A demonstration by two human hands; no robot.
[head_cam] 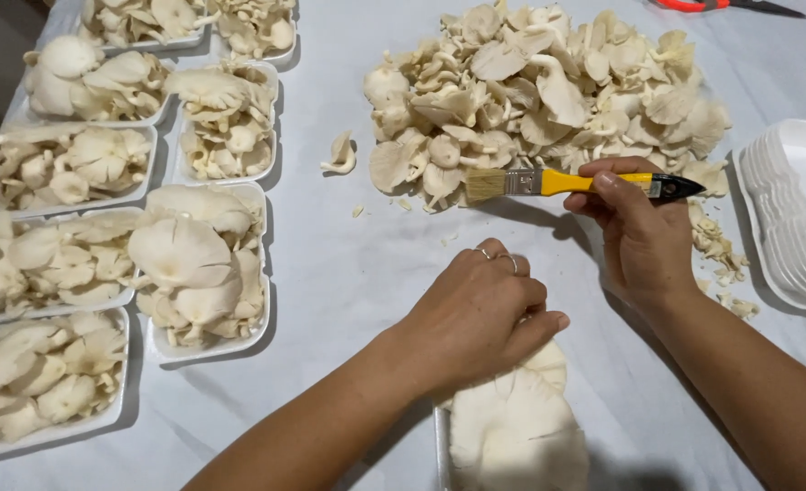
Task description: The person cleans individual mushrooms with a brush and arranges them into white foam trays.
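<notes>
My right hand (635, 232) grips a paintbrush (580, 184) with a yellow and black handle, held level, bristles pointing left over the near edge of a big heap of loose oyster mushrooms (539, 91). My left hand (480, 314), with rings on two fingers, rests palm down on a cluster of oyster mushrooms (517, 427) that sits in a white foam tray (440, 445) near the bottom edge. That tray is mostly hidden under the mushrooms and my hand.
Several filled white foam trays (207, 273) of mushrooms line the left side of the white-covered table (348, 273). A stack of empty foam trays (799, 218) stands at the right. Red-handled scissors (721, 5) lie at the top right. One loose mushroom (341, 155) and crumbs lie between.
</notes>
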